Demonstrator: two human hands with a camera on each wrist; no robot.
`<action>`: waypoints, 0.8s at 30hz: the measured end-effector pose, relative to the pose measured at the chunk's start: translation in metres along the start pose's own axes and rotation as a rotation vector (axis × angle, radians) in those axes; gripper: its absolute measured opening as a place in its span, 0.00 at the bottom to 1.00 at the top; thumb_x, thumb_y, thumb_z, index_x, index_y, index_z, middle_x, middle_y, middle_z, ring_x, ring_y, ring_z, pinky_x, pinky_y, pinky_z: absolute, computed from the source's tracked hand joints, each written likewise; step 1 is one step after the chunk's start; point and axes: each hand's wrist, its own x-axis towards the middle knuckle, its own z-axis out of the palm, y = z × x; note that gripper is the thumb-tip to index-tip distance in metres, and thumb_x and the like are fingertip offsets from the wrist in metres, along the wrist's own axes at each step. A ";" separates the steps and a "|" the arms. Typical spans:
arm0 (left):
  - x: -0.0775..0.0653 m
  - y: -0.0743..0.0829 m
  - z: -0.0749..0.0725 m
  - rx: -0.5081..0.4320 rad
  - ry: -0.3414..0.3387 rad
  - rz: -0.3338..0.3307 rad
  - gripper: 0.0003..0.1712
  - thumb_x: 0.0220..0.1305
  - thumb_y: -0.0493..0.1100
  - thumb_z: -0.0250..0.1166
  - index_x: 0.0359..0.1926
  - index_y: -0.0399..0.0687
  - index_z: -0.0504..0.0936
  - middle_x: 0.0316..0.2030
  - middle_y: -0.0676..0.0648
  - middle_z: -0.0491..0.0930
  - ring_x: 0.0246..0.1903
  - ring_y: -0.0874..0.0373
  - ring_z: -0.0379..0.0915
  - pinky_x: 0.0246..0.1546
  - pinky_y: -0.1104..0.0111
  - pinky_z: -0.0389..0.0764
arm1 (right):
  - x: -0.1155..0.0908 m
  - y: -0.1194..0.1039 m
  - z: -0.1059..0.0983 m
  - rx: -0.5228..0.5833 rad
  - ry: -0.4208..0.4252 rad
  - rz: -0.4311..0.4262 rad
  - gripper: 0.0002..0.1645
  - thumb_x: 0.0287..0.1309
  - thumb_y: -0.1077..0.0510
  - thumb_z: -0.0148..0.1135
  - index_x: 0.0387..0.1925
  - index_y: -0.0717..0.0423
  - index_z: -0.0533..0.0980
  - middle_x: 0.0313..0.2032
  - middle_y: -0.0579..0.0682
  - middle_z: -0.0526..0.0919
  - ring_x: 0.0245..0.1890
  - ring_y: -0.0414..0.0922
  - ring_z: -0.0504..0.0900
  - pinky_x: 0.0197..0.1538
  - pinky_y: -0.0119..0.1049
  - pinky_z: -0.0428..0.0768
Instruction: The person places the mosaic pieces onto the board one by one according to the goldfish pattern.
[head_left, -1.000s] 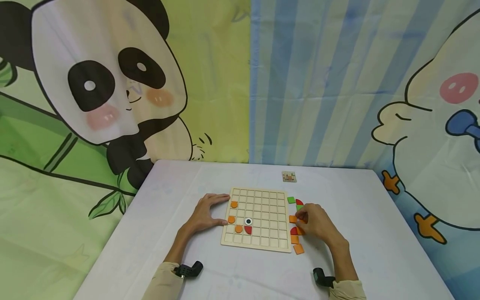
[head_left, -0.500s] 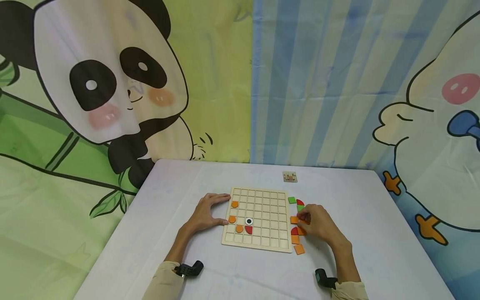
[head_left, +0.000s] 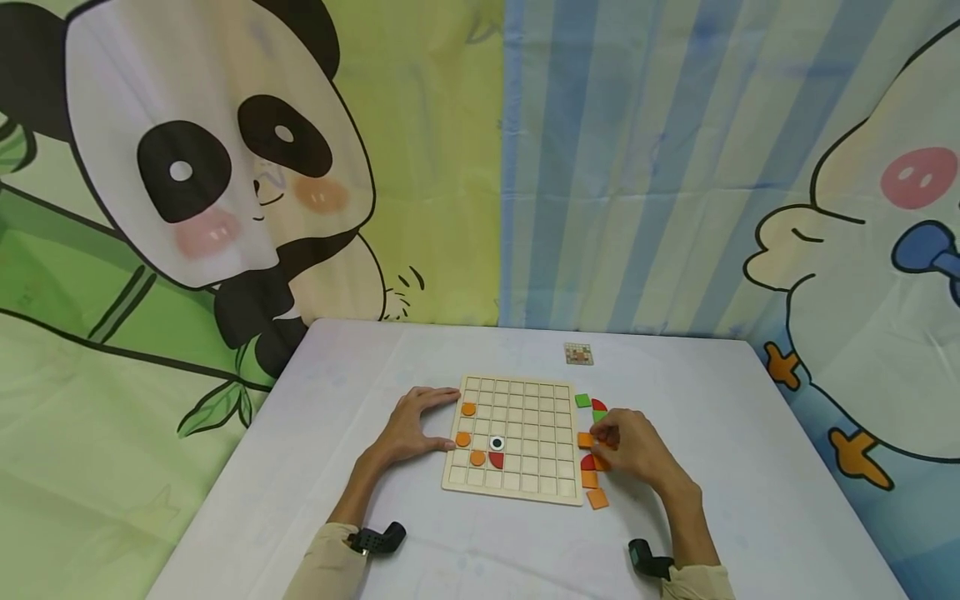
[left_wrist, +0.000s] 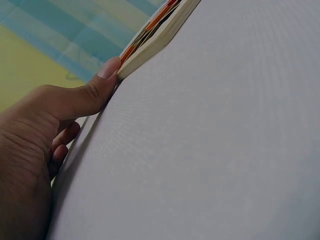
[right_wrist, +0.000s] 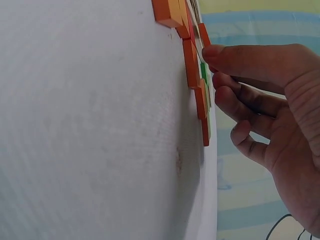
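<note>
A wooden grid board [head_left: 528, 475] lies on the table, with orange discs [head_left: 477, 458] in its left part, a white tile with a black ring [head_left: 497, 443] and a red quarter-round piece [head_left: 496, 459]. My left hand [head_left: 408, 427] rests at the board's left edge, thumb and forefinger spread; in the left wrist view the thumb [left_wrist: 100, 87] touches the board's side. Right of the board, my right hand [head_left: 633, 446] pinches an orange square tile [right_wrist: 205, 36] between thumb and forefinger, above the loose pieces. Its fingertips partly cover the pieces below.
Along the board's right edge lie loose orange tiles [head_left: 597, 498], a green tile [head_left: 582, 401] and red rounded pieces [head_left: 598, 405]. A small patterned card [head_left: 578, 354] sits at the back of the white table [head_left: 480, 542]. Printed cloth [head_left: 592, 167] hangs behind.
</note>
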 end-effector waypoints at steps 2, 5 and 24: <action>0.000 0.000 0.000 -0.003 -0.001 -0.005 0.53 0.46 0.59 0.89 0.75 0.60 0.81 0.75 0.54 0.79 0.73 0.46 0.70 0.74 0.38 0.64 | 0.000 -0.001 0.001 0.001 0.006 -0.003 0.12 0.58 0.63 0.81 0.44 0.59 0.90 0.35 0.47 0.87 0.35 0.42 0.79 0.41 0.31 0.82; -0.001 0.000 0.000 -0.005 -0.003 -0.008 0.53 0.46 0.59 0.89 0.75 0.61 0.81 0.75 0.55 0.79 0.73 0.46 0.69 0.75 0.38 0.64 | 0.000 -0.003 0.001 0.001 0.012 -0.011 0.12 0.58 0.63 0.82 0.44 0.59 0.90 0.35 0.47 0.87 0.35 0.42 0.79 0.41 0.31 0.83; 0.000 -0.004 0.002 0.002 -0.002 0.003 0.53 0.47 0.62 0.88 0.75 0.61 0.80 0.75 0.55 0.78 0.73 0.46 0.70 0.74 0.38 0.64 | 0.005 -0.013 0.008 0.027 0.019 -0.027 0.12 0.58 0.64 0.82 0.44 0.57 0.90 0.37 0.45 0.89 0.35 0.42 0.81 0.43 0.33 0.85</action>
